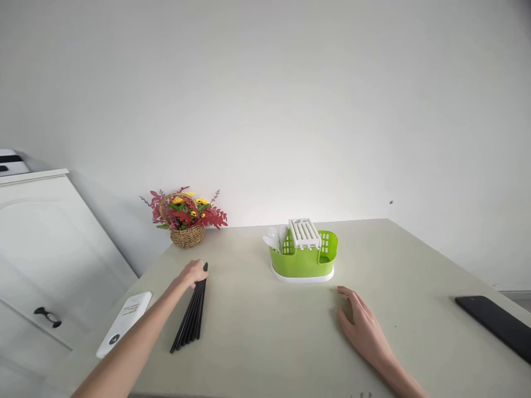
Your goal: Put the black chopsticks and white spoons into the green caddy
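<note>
Chopsticks (191, 318) bundled on tabletop (265, 354), far tips under left hand (193, 273), fingers curled loosely on them. Right hand (362, 323) flat, spread, holding nothing. Risk: loose grip lets sticks roll and scatter.

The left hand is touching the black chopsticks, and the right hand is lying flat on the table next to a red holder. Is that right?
Not quite. In the head view the holder is green, not red. The rest is right: the left hand touches the black chopsticks, and the right hand lies flat on the table.
</note>
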`<state>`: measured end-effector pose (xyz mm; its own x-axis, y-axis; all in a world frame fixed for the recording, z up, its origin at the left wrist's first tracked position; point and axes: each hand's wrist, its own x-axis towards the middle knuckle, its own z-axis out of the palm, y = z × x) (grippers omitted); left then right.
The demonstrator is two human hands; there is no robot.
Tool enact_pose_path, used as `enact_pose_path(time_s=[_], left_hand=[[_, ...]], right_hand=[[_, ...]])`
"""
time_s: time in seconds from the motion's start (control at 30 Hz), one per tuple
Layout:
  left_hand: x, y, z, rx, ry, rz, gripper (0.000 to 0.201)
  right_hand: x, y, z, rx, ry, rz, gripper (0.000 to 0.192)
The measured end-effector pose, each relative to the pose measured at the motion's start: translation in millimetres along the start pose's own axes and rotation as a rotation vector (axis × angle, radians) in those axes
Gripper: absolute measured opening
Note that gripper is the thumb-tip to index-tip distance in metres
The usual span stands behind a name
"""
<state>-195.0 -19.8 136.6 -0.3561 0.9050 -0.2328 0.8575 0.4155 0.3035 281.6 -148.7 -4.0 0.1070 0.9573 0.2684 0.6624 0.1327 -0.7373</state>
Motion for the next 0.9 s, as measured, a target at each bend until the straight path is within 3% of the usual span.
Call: enact_pose_path(time_s=[0.2, 0.33, 0.43, 0.53, 0.63, 0.7, 0.9], left_hand=[[-6, -2, 12.2, 0.222, 0.167, 0.085, 0.028], [-16, -2, 17.4, 0.279, 0.274, 0.150, 0.057], [-33, -4, 38.0, 0.285, 0.383, 0.182, 0.074], [-54, -9, 72.8, 0.298, 0.476, 0.148, 0.086], [-68, -18, 99.9, 0.302, 0.474, 0.115, 0.089], [-69, -26, 105.3, 0.296, 0.466, 0.076, 0.085], [-59, -56, 88.6, 0.316, 0.405, 0.088, 0.079]], right_hand=[[-1, 1, -2, -0.006, 0.002, 0.008, 0.042], [-2, 2, -2, 0.006, -0.001, 0.028, 0.044], [-2, 3, -3, 0.004, 0.001, 0.042, 0.045], [-3, 3, -4, -0.012, 0.000, 0.043, 0.045], [-3, 2, -6, -0.017, -0.002, 0.034, 0.044], [-4, 1, -6, -0.011, 0.001, 0.024, 0.043], [-5, 0, -5, 0.006, -0.023, 0.039, 0.042]])
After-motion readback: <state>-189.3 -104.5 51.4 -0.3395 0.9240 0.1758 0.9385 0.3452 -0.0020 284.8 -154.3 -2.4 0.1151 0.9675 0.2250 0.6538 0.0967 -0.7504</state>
